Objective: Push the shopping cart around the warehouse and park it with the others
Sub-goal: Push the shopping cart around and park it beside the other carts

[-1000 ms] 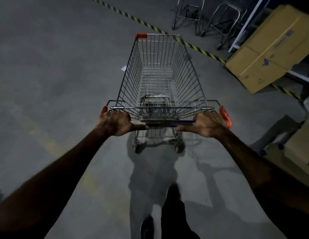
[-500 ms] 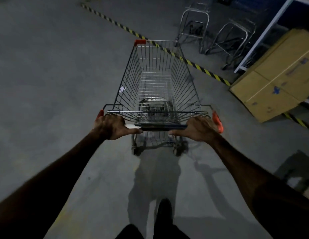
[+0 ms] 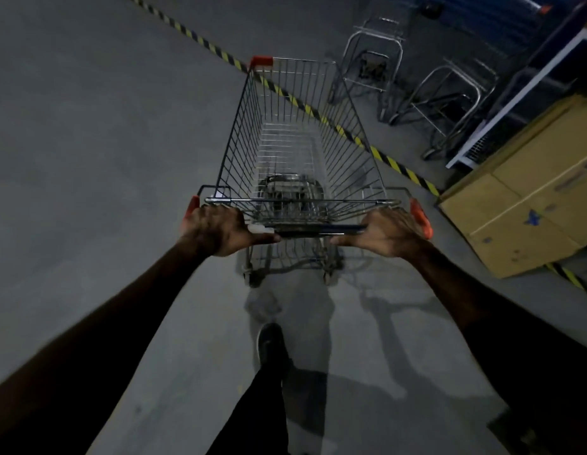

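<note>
Your left hand (image 3: 216, 229) and right hand (image 3: 388, 233) each grip the shopping cart (image 3: 302, 152) handle; 2 parked carts (image 3: 416, 83) stand ahead right.

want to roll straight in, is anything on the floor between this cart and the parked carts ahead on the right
Nothing visible blocks the way. The shopping cart faces bare concrete, with only flat yellow-black floor tape crossing toward the parked carts. The cardboard box sits off to the right, beside the path.
</note>
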